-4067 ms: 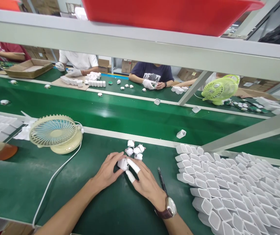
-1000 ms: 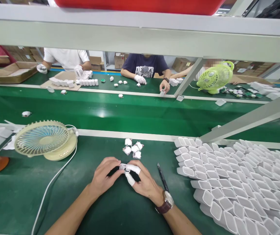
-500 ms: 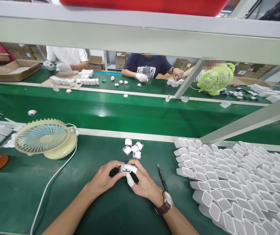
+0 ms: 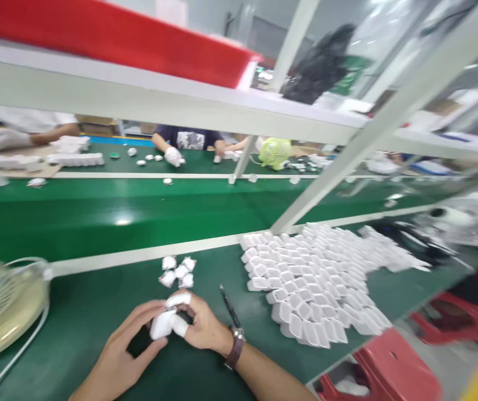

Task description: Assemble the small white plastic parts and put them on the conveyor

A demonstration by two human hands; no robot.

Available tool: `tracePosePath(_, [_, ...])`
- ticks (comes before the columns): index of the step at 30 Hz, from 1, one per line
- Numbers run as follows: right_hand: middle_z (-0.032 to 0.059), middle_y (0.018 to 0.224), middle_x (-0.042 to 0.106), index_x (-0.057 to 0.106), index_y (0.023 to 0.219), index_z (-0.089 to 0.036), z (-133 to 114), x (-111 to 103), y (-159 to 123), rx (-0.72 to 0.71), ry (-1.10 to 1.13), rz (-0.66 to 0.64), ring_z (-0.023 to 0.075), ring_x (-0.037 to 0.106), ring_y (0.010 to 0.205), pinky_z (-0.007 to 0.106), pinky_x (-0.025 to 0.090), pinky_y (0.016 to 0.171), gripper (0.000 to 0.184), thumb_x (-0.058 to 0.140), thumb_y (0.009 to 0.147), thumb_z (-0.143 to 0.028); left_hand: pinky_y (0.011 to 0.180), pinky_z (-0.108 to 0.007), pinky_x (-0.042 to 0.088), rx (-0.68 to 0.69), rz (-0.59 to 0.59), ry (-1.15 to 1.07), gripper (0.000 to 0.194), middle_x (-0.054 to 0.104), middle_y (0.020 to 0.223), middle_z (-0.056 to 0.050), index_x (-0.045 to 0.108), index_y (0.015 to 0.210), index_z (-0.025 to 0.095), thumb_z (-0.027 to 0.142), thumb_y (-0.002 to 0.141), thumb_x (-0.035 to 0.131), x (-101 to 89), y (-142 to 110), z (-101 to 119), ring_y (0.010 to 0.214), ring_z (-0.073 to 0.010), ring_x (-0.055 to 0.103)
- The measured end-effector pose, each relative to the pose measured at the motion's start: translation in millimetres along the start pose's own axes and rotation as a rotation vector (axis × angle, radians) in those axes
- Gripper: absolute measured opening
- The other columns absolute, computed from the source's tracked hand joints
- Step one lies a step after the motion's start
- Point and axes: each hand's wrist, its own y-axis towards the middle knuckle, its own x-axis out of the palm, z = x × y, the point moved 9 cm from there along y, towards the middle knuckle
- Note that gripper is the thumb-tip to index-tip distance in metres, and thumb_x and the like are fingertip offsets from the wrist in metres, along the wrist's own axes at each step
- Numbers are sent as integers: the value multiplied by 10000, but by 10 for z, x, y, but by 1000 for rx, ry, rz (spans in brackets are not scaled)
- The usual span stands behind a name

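Between both hands is a small white plastic housing (image 4: pixel 162 326), tilted so its smooth side shows. My left hand (image 4: pixel 128 342) grips it from the left, fingers behind and thumb at its lower edge. White coverings wrap the thumb and index finger of my right hand (image 4: pixel 206 327), which pinches the housing's right end; the opening there is hidden. Just beyond the hands, several small white parts (image 4: pixel 180 272) lie in a cluster on the green table. A black pen-like tool (image 4: pixel 229 306) rests near my right wrist, which wears a watch (image 4: pixel 236 346).
Many white open-ended housings (image 4: pixel 305 278) stand packed to the right. A cream fan (image 4: pixel 5 312) with a white cable sits at left. Behind runs a green belt (image 4: pixel 138 209); slanted post (image 4: pixel 330 167) and shelf cross above it. Co-workers sit opposite. Red stools (image 4: pixel 397 367) stand lower right.
The view has swung to the right, bringing stools and another fan into sight. The housing has been tipped, so its open end no longer faces me. My left fingers have spread wider around it.
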Motion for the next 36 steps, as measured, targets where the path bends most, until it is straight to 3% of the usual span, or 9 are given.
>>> tracePosePath(3, [60, 1054, 684, 670, 1173, -218, 182, -4, 2, 92, 150, 20, 171, 697, 911, 319, 585, 863, 344, 728, 926, -450, 849, -267, 659, -159, -23, -154, 424, 737, 1296, -70, 750, 1214, 291, 416, 817, 828, 47, 13, -328, 1033, -278, 774])
tracePosePath(5, [72, 1146, 664, 664, 1220, -221, 169, -3, 16, 67, 205, 12, 165, 701, 925, 321, 583, 893, 471, 821, 846, -459, 778, -270, 679, -284, 7, -278, 514, 770, 1217, -75, 753, 1200, 264, 454, 740, 882, 68, 17, -480, 945, -291, 793])
tracePosePath(8, [109, 1344, 582, 627, 1316, -231, 60, 23, 15, 19, 220, -26, 169, 698, 989, 338, 579, 946, 662, 907, 748, -426, 813, -304, 685, -441, 140, -421, 596, 799, 1121, -75, 737, 1196, 226, 501, 696, 908, 30, -23, -502, 957, -300, 790])
tracePosePath(10, [109, 1347, 589, 632, 1315, -228, 37, 19, 4, 41, 222, -22, 170, 697, 1003, 352, 579, 962, 634, 889, 770, -428, 881, -345, 674, -487, 186, -488, 605, 803, 1096, -83, 740, 1158, 199, 524, 679, 916, 26, -30, -408, 977, -298, 785])
tracePosePath(18, [50, 1011, 757, 710, 1233, -235, 248, -3, -3, 315, 352, 21, 197, 729, 903, 405, 585, 940, 528, 852, 805, -510, 836, -355, 639, -437, 178, -721, 577, 787, 1011, -103, 725, 1181, 164, 415, 702, 926, 106, 84, -222, 897, -230, 747])
tracePosePath(22, [30, 864, 749, 749, 1163, -220, 241, -1, -14, 364, 361, 31, 173, 697, 739, 369, 596, 811, 479, 847, 806, -523, 678, -290, 604, -444, 256, -686, 538, 774, 918, -79, 749, 1097, 160, 429, 670, 935, 89, 70, -244, 743, -177, 694])
tracePosePath(28, [-4, 698, 702, 761, 1147, -209, 244, 21, -26, 388, 324, 27, 167, 668, 680, 355, 572, 785, 460, 811, 837, -545, 525, -223, 500, -507, 290, -584, 484, 738, 785, -36, 766, 1018, 153, 450, 670, 924, 60, 25, -313, 604, -124, 607])
tracePosePath(33, [19, 796, 737, 753, 1143, -215, 281, 6, -35, 398, 317, 37, 173, 689, 709, 368, 584, 804, 425, 799, 858, -526, 566, -238, 537, -512, 301, -621, 483, 754, 818, -42, 752, 1014, 155, 446, 671, 928, 77, 19, -303, 608, -122, 625])
tracePosePath(36, [52, 972, 767, 723, 1174, -236, 316, -21, -50, 385, 345, 82, 205, 734, 862, 403, 592, 901, 457, 852, 816, -489, 738, -322, 614, -496, 282, -694, 557, 779, 959, -81, 727, 1111, 166, 453, 677, 926, 100, 64, -261, 778, -187, 715])
